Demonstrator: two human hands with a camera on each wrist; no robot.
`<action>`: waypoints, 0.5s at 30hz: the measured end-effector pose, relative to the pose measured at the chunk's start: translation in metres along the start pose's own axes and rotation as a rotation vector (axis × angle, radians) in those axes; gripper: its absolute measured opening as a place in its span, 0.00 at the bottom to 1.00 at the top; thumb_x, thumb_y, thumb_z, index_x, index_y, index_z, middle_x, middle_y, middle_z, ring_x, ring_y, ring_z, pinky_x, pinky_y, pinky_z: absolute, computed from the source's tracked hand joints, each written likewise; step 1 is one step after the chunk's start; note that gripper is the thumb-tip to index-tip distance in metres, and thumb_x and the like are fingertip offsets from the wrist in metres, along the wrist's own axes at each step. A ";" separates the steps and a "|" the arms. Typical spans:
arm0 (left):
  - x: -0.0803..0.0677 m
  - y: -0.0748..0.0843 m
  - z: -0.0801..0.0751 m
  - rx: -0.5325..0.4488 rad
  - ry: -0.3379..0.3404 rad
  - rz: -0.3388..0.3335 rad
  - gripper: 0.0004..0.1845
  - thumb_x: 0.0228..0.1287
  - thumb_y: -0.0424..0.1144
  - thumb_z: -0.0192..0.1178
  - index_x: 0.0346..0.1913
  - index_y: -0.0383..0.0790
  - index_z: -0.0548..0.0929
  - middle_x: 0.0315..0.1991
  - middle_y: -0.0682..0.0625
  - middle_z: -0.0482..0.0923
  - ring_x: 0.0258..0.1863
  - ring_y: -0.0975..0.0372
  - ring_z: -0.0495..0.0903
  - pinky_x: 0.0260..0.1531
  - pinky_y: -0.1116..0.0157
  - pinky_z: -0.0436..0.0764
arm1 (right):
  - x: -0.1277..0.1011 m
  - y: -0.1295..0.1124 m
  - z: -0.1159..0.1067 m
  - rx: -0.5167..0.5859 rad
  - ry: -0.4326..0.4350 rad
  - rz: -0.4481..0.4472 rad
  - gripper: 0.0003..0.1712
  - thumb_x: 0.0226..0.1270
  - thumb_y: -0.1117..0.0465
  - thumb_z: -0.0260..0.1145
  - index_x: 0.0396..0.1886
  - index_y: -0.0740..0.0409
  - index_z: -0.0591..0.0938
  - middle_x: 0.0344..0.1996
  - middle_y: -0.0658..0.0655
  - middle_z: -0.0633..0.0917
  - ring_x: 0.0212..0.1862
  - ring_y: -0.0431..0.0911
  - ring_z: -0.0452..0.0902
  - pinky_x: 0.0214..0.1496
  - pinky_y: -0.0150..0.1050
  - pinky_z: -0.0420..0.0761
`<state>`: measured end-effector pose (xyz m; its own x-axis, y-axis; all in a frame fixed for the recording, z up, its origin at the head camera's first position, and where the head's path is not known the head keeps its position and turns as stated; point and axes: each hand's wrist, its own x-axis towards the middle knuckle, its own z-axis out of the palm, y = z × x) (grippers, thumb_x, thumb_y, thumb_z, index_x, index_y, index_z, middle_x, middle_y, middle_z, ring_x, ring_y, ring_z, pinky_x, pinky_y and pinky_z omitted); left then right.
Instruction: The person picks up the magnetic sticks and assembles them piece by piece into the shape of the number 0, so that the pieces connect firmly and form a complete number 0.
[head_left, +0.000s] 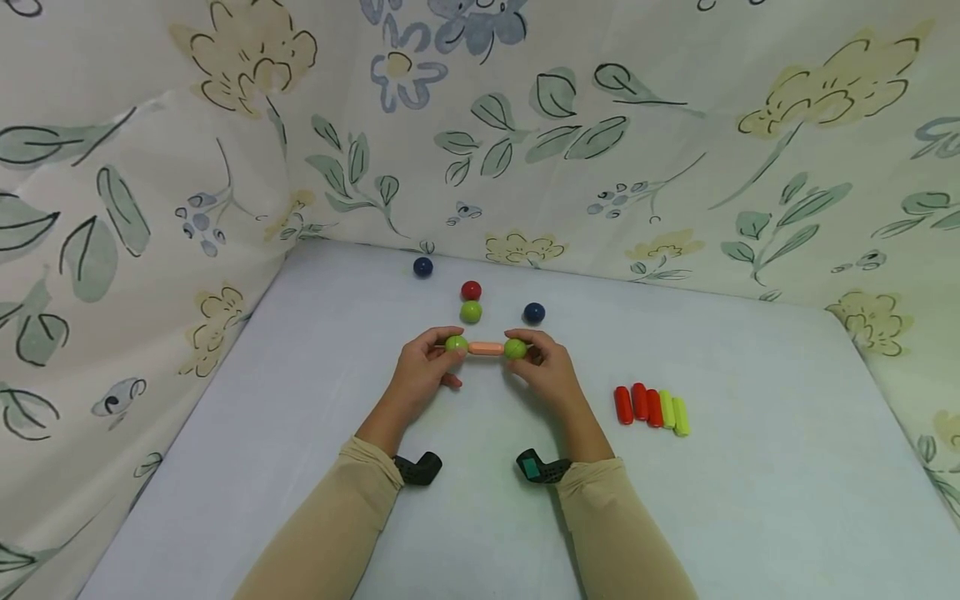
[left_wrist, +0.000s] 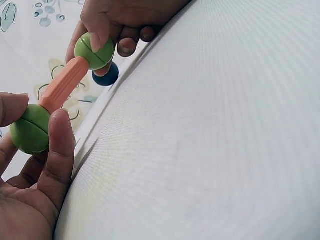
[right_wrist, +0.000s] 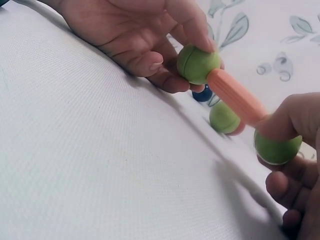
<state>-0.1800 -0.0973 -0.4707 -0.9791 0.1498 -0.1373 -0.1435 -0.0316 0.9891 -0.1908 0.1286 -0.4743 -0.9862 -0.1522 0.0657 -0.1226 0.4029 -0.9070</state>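
- The left hand (head_left: 422, 372) pinches a green ball (head_left: 456, 343) between thumb and fingers; that ball sits on the left end of an orange rod (head_left: 486, 348).
- The right hand (head_left: 550, 372) pinches a second green ball (head_left: 515, 349) on the rod's right end, fingers curled round it.
- The rod runs level from 9 o'clock to 3 o'clock between the two hands, touching a ball at each end; the whole piece is just above the white worktop (head_left: 750, 483), a little beyond its middle.
- In the left wrist view the near ball (left_wrist: 30, 129) is pressed by thumb and forefinger, the ribbed rod (left_wrist: 63, 84) slants up to the far ball (left_wrist: 94, 51), and a dark blue ball (left_wrist: 106, 75) shows just behind it.
- In the right wrist view the rod (right_wrist: 236, 96) joins the far ball (right_wrist: 197, 64) to the near one (right_wrist: 276, 146), with a loose green ball (right_wrist: 223, 118) lying behind them.
- At 12 o'clock from the hands a loose green ball (head_left: 470, 312) lies touching a red ball (head_left: 471, 290) beyond it.
- One blue ball (head_left: 423, 267) lies at 11 o'clock, another (head_left: 534, 312) at 1 o'clock, just beside the right hand's fingertips.
- At 4 o'clock from the right hand lies a row of rods side by side: three red rods (head_left: 639, 403) and two yellow-green rods (head_left: 674, 413).
- Flowered cloth (head_left: 525, 125) hangs behind and to both sides of the worktop.
- Both forearms wear tan sleeves (head_left: 337, 533).
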 end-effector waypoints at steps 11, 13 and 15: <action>0.000 -0.002 -0.001 0.002 -0.008 0.003 0.21 0.68 0.36 0.63 0.62 0.41 0.76 0.53 0.45 0.77 0.41 0.57 0.77 0.31 0.63 0.85 | 0.000 -0.002 0.002 0.046 0.042 0.052 0.26 0.54 0.61 0.76 0.53 0.56 0.78 0.44 0.55 0.79 0.38 0.47 0.71 0.36 0.33 0.72; 0.001 -0.002 -0.001 0.001 -0.006 0.005 0.21 0.67 0.36 0.63 0.62 0.40 0.76 0.52 0.45 0.77 0.40 0.56 0.78 0.31 0.63 0.85 | 0.000 -0.003 0.002 0.056 0.050 0.077 0.24 0.54 0.61 0.76 0.50 0.54 0.77 0.43 0.54 0.78 0.37 0.47 0.70 0.35 0.33 0.72; 0.001 -0.002 -0.001 0.000 -0.005 0.005 0.21 0.67 0.36 0.63 0.62 0.40 0.76 0.52 0.45 0.77 0.40 0.56 0.78 0.31 0.63 0.85 | 0.000 -0.004 0.002 0.058 0.053 0.095 0.23 0.54 0.61 0.76 0.49 0.54 0.77 0.42 0.54 0.78 0.37 0.47 0.71 0.35 0.33 0.72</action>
<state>-0.1805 -0.0977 -0.4732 -0.9791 0.1543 -0.1324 -0.1389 -0.0323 0.9898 -0.1899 0.1257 -0.4716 -0.9977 -0.0677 -0.0013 -0.0232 0.3597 -0.9328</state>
